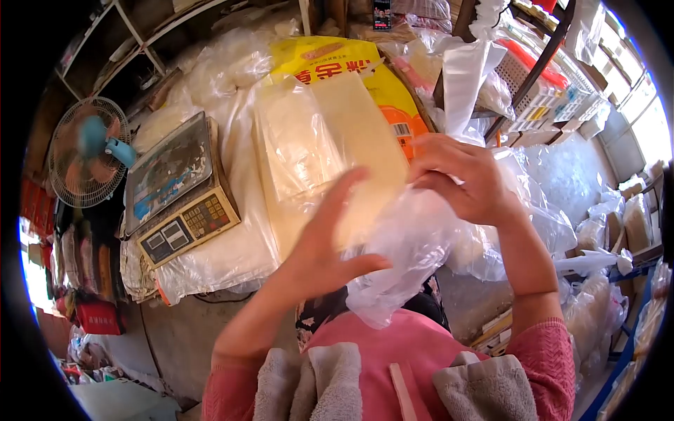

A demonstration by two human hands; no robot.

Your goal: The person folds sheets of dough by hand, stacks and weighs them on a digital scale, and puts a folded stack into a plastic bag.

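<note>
My right hand (460, 175) pinches the top of a clear plastic bag (411, 238), which hangs down in front of my lap. To the left of the bag, my left hand (326, 242) has its thumb and fingers spread apart with nothing between them; its fingers are slightly blurred. Beyond both hands lies a stack of pale yellowish sheets (375, 133) with a shiny clear plastic packet (302, 147) on top. Under the far end of the stack is a yellow and orange printed sack (337, 49).
A digital scale (175, 186) stands on the plastic-covered table at left, beside a fan (91, 151). A phone (381, 14) is propped at the back. White plastic baskets (540, 81) and a dark rack stand at right, with more filled plastic bags (593, 309) below.
</note>
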